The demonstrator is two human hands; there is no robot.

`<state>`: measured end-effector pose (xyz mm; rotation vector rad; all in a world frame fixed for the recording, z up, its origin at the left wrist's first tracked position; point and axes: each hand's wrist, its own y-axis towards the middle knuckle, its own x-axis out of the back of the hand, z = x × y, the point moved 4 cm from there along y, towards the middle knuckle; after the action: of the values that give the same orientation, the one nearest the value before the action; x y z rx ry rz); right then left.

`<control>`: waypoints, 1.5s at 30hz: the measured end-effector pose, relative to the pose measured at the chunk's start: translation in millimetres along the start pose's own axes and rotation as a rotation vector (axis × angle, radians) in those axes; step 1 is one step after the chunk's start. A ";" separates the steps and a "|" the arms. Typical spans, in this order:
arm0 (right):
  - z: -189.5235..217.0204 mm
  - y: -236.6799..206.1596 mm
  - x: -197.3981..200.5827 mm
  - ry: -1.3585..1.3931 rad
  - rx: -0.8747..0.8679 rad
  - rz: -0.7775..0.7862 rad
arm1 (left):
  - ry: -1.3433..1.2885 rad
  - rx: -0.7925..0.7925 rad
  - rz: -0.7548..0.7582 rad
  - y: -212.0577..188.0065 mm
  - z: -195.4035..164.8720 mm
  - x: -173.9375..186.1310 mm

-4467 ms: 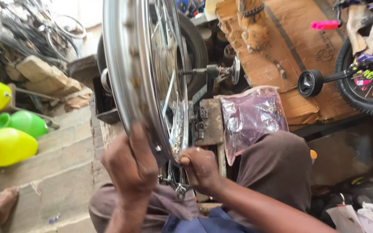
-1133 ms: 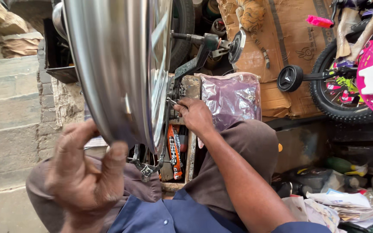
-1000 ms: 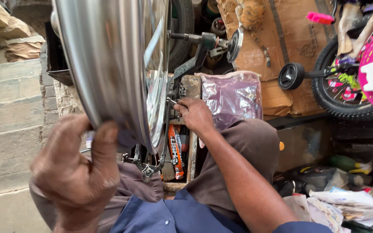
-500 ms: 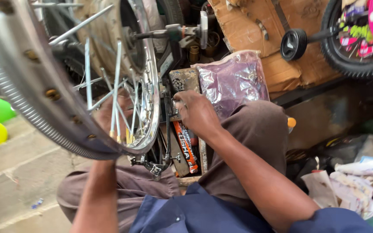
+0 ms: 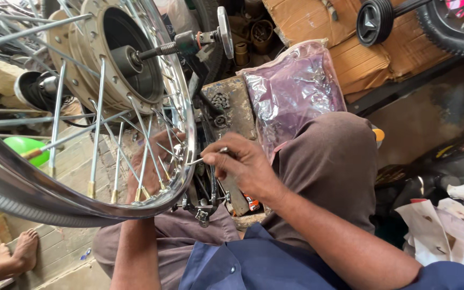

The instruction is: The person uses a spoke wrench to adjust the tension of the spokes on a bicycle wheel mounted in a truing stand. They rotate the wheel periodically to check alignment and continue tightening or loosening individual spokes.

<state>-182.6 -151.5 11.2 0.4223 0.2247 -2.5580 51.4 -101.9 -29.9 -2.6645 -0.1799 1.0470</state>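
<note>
Concrete steps [image 5: 55, 252] and workshop clutter surround a seated person who works on a spoked wheel [image 5: 81, 123] held in a truing stand [image 5: 210, 107].

Far left: a bare foot [image 5: 20, 252] of another person rests on the steps at the lower left corner of the view; a green plastic container [image 5: 25, 146] shows through the spokes above it.

Left to centre: the chrome rim [image 5: 38, 198] sweeps across the lower left, its spokes running up to a drum hub [image 5: 119, 59] near the top edge. The hub's threaded axle [image 5: 162, 49] sits in the upper arm of the stand.

Left hand [image 5: 149, 166]: seen behind the spokes, fingers curled against the inner side of the rim close to its lowest point. How firmly it grips cannot be told, as the spokes cross in front of it.

Right hand [image 5: 243, 166]: just right of the rim, fingers pinched narrowly on a thin metal tool [image 5: 205, 157] whose tip points at the rim's edge.

Centre: the stand's rusty upright plate rises between the person's knees, and a small clamp [image 5: 202, 215] hangs below the rim.

Right of centre: a clear plastic bag [image 5: 291, 91] with purple contents leans against the brown-trousered right knee [image 5: 334, 161]. Cardboard boxes [image 5: 345, 48] stand behind it.

Top right corner: a small black training wheel [image 5: 374, 21] and a bicycle tyre [image 5: 457, 32]. Lower right: crumpled papers [image 5: 447, 225].
</note>
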 end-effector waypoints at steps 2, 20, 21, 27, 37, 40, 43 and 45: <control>5.3 0.7 -11.3 0.092 0.072 0.059 | 0.150 -0.027 -0.089 -6.0 -0.9 1.6; -52.2 38.5 -37.8 0.625 -0.561 0.082 | -0.103 -0.032 -0.038 -18.1 7.3 -26.8; -57.9 42.4 -39.1 0.695 -0.601 0.102 | -0.001 -0.036 -0.093 -16.8 6.4 -24.0; -58.9 34.6 -10.2 0.428 -0.312 -0.293 | -0.096 -0.009 -0.123 -7.2 10.7 -12.0; 3.3 -4.0 -42.9 0.138 0.138 -0.115 | 0.065 -0.191 -0.028 -18.0 -3.6 -30.8; 14.4 -21.2 -52.0 -0.107 0.289 -0.112 | 0.157 -0.214 0.001 -19.5 -7.8 -40.8; 25.9 -36.6 -57.9 -0.393 0.533 -0.144 | 0.218 -0.215 -0.032 -13.9 -10.7 -39.0; 26.3 -38.7 -57.6 -0.355 0.466 -0.205 | 0.230 -0.172 -0.127 -10.2 -9.4 -33.7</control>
<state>-163.2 -97.6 58.4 0.1047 -0.4883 -2.8236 33.0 -101.3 1.6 -2.8562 -0.4030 0.7094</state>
